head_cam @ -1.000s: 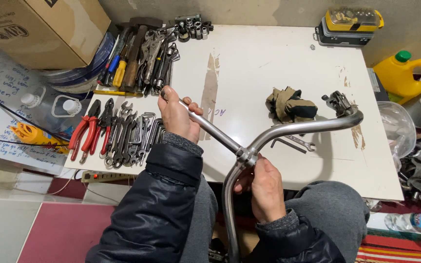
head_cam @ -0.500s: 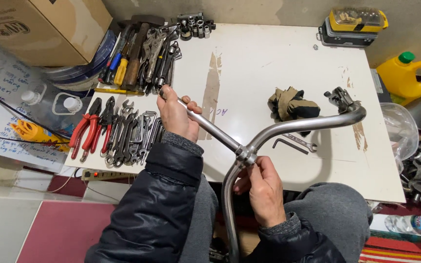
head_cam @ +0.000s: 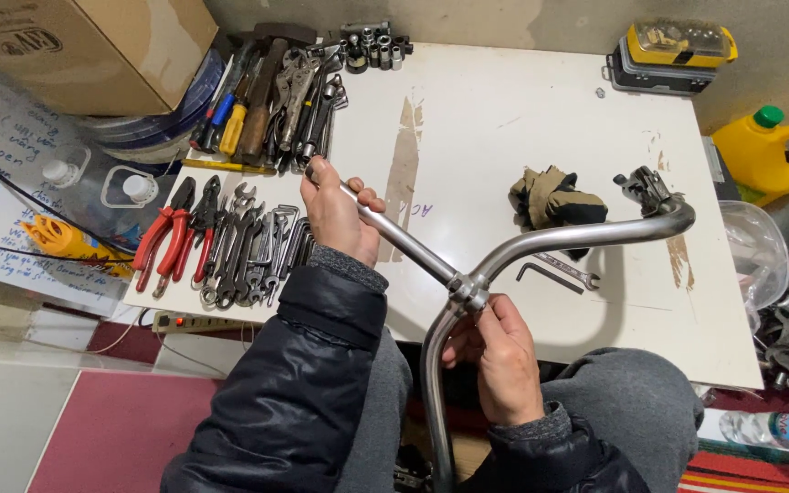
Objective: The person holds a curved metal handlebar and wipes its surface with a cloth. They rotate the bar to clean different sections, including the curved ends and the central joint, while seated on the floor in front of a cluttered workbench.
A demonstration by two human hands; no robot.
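A person seated at a white table [head_cam: 522, 119] holds a bare metal handlebar [head_cam: 541, 242] across the middle of the frame. The left hand [head_cam: 338, 215] is clenched around the bar's left end, which shows only as a short stub above the knuckles; the palm is turned away, so the grip itself is hidden. The right hand [head_cam: 501, 351] sits at centre bottom, its fingers closed on the clamp [head_cam: 468, 290] where the bar meets the stem [head_cam: 433, 393]; the fingertips wrap behind the metal and cannot be seen. The stem curves down between the knees and is cut off by the lower edge of the frame. The bar's right end reaches centre right, where it overlaps a small dark fitting [head_cam: 646, 190] whose shape is hard to make out. Behind the bar lie bunched gloves [head_cam: 554, 199], partly covered by it, and below it an angled key [head_cam: 550, 277] and a small wrench [head_cam: 570, 269]. At left, red pliers [head_cam: 168, 236] and a row of spanners [head_cam: 248, 245] overlap one another; more tools [head_cam: 271, 91] are heaped at upper left beside a cardboard box [head_cam: 84, 46] that is cropped by the frame. A yellow case [head_cam: 678, 46] and a yellow jug [head_cam: 764, 146] sit at upper right.
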